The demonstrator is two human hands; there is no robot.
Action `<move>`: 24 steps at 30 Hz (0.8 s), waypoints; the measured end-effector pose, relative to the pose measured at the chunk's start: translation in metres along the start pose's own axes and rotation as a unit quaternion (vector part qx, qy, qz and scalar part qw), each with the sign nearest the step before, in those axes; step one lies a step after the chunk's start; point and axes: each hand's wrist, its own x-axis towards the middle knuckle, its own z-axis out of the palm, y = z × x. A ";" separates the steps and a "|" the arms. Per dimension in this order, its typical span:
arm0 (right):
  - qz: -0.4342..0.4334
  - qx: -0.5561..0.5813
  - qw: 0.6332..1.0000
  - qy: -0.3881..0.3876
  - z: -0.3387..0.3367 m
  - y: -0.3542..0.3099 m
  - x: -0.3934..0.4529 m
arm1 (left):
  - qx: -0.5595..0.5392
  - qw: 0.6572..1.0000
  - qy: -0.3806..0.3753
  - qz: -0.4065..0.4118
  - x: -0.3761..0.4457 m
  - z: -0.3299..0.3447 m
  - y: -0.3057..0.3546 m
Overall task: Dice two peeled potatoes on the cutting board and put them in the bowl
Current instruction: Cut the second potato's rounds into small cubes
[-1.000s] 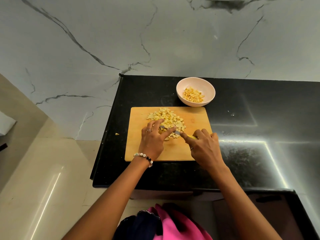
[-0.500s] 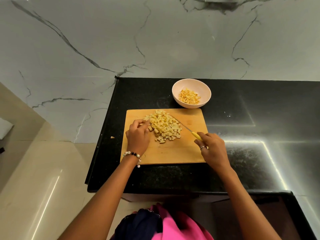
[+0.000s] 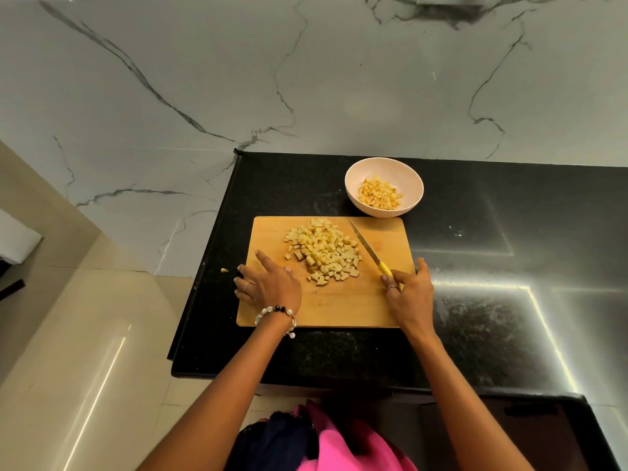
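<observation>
A: Wooden cutting board (image 3: 384, 307) carries the heap of diced potato (image 3: 324, 253), just ahead of the left hand (image 3: 268, 287) and to the inner side of the right hand (image 3: 409, 294). More dice lie already in the bowl (image 3: 353, 195), beyond the right hand and just past the far edge of the board.

B: What do the hands hold?

A: The right hand grips the yellow handle of the knife (image 3: 368, 249); the blade points away from it, along the heap. The left hand holds nothing, its fingers are spread flat on the left edge of the board.

B: So what could go wrong?

A: Probably the dice must be moved to the bowl. If the blade pushes too fast, loose pieces can roll off onto the black worktop (image 3: 509, 328). One small piece (image 3: 224, 270) lies already there, just outside the left hand. Also, if the board is lifted while tilted, the heap can slide away. And the left fingers are near the blade's path when gathering.
</observation>
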 end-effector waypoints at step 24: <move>-0.056 0.035 0.998 0.004 -0.028 0.032 0.005 | -0.150 0.986 0.063 -0.043 0.020 -0.049 0.004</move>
